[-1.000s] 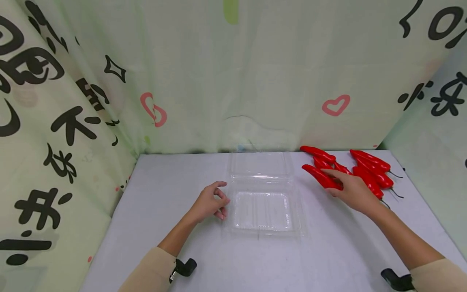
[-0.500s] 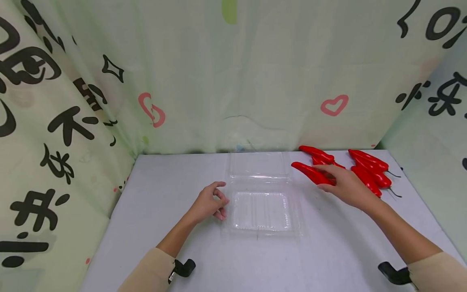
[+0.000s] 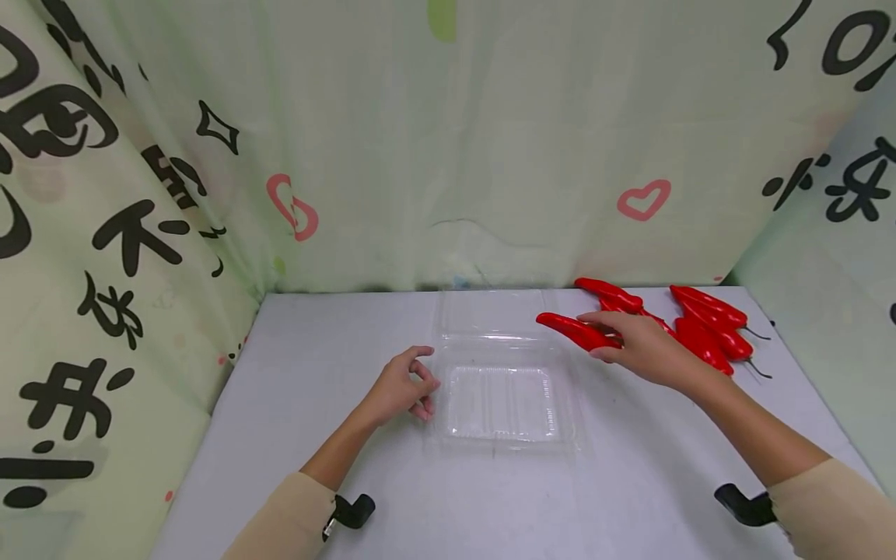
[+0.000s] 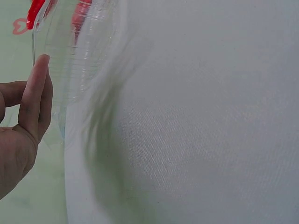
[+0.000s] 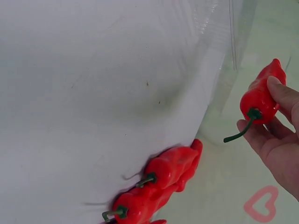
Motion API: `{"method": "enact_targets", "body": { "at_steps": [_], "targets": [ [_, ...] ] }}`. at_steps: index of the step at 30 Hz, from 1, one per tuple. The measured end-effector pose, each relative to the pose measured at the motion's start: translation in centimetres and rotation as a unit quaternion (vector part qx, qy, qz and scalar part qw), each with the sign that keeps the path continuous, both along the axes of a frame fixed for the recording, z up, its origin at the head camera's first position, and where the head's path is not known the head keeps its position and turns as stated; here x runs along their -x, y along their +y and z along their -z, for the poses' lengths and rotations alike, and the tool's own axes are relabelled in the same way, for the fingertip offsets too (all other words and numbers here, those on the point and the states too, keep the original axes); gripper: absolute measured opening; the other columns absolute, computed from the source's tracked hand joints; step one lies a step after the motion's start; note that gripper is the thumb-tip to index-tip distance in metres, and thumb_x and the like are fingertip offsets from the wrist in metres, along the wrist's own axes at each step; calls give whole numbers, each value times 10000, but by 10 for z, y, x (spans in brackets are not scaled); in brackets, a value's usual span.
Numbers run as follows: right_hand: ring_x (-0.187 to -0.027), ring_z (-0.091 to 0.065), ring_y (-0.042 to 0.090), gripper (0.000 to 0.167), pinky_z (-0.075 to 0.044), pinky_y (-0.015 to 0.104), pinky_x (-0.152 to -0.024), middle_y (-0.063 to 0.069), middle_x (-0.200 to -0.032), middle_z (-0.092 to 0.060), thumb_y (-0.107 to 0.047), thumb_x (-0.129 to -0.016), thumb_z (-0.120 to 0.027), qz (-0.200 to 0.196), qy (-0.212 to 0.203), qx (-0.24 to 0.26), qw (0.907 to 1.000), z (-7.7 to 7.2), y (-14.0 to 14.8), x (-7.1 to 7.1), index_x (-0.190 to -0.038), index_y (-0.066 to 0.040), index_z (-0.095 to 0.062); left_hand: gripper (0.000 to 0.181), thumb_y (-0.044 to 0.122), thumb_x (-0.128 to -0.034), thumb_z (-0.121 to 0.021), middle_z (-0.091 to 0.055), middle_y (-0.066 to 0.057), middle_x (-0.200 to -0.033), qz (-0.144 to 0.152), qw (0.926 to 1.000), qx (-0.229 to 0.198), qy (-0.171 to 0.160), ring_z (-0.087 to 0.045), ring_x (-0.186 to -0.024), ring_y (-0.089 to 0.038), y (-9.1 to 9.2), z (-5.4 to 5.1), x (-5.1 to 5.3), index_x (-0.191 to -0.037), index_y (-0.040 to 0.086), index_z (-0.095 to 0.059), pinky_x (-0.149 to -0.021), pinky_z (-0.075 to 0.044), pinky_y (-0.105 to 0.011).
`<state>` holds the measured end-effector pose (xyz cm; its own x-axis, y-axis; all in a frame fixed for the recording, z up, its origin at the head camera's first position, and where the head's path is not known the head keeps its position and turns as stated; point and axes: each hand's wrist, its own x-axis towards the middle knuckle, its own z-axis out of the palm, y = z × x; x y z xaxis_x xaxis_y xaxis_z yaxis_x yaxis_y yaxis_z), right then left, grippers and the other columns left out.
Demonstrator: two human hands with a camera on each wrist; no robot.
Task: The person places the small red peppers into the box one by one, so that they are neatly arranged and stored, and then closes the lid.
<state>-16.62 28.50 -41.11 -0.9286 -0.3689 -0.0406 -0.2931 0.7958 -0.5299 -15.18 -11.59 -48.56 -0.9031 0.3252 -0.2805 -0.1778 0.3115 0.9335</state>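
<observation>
A clear plastic container (image 3: 500, 404) lies with its lid folded back on the table. The left hand (image 3: 406, 387) is at its left edge, fingers loosely bent and holding nothing; in the left wrist view the fingers (image 4: 35, 98) are beside the clear wall (image 4: 88, 56). Between thumb and fingers, the right hand (image 3: 647, 350) grips a red pepper (image 3: 575, 330), its tip pointing left over the container's back right part. The right wrist view shows this pepper (image 5: 259, 100) with its green stem hanging free of the hand (image 5: 280, 135).
Several more red peppers (image 3: 714, 327) lie at the table's back right, some partly behind the right hand. A patterned curtain (image 3: 420, 155) stands behind the white table (image 3: 315, 350) and along both sides.
The right hand has moved left with the pepper, from beside the other peppers to the container's back right edge. The left hand has stayed in place.
</observation>
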Motion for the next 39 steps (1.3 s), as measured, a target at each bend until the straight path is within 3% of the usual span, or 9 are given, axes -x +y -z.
{"method": "enact_targets", "body": {
  "at_steps": [26, 39],
  "targets": [
    [-1068, -657, 258, 607, -648, 341, -775, 92, -1210, -699, -195, -871, -833, -559, -568, 111, 9968, 4, -44, 9, -1426, -130, -597, 643, -19, -962, -658, -600, -135, -974, 77, 9999, 24, 64, -691, -560, -193, -1, -1, 0, -1542, 15, -383, -543, -634, -373],
    [-984, -631, 182, 519, -609, 272, -765, 33, -1135, -719, -196, -900, -807, -981, -635, -44, 9931, 9, -68, 13, -1389, -123, -648, 636, -5, -966, -660, -596, -136, -986, 69, 9999, 84, 31, -690, -566, -194, 0, -4, -1, -1540, 19, -385, -546, -633, -367]
  ]
}}
